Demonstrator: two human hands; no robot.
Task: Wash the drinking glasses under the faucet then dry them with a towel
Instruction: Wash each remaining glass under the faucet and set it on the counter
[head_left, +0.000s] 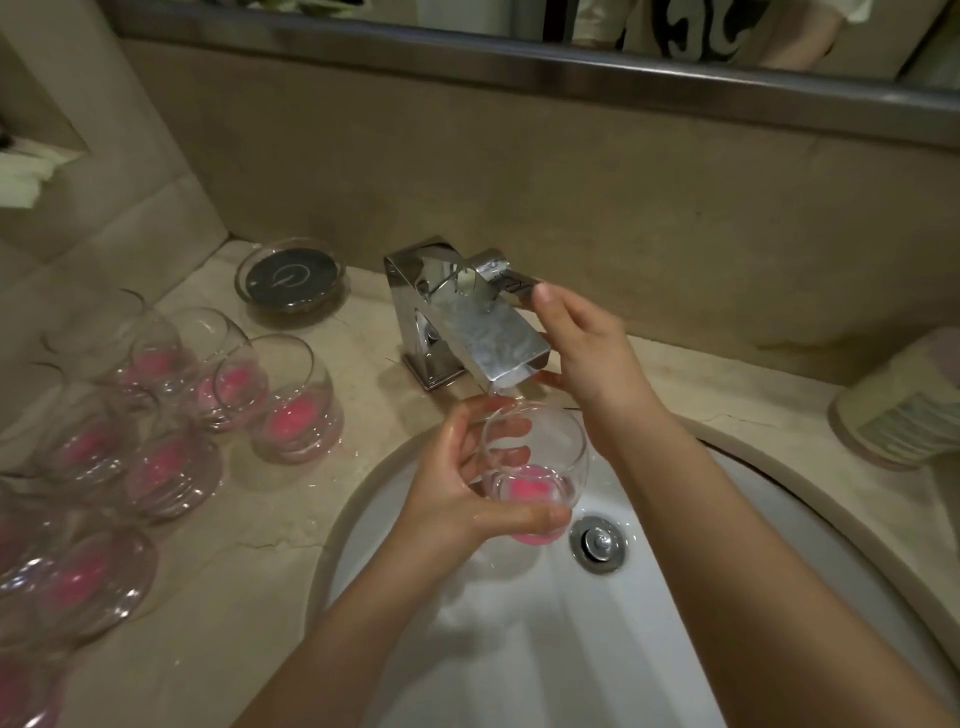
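Left hand (467, 488) grips 1 clear glass (535, 462) with a pink base, thumb across its lower side and fingers curled behind the bowl, holding it tilted over the white sink (519, 649) with its rim up under the spout. Water (496, 389) falls from the chrome faucet (467, 317) onto the rim of that glass. Right hand (587, 353) reaches to the faucet, 1 straight finger resting on the handle at the faucet's right side and the thumb under the spout's tip; its fingers look fairly open and it holds nothing. The drain plug (597, 540) sits just right of the held glass, lower in the basin.

On the beige desk (249, 561), along its left edge, stands a cluster of other glasses (296, 400) with pink bases, packed close together and reaching from near the faucet down to the near left corner. A round glass dish (291, 280) with a dark disc inside sits at the back of the desk, left of the faucet. At the right edge a pale cylindrical container (904, 410) stands beside the wall.
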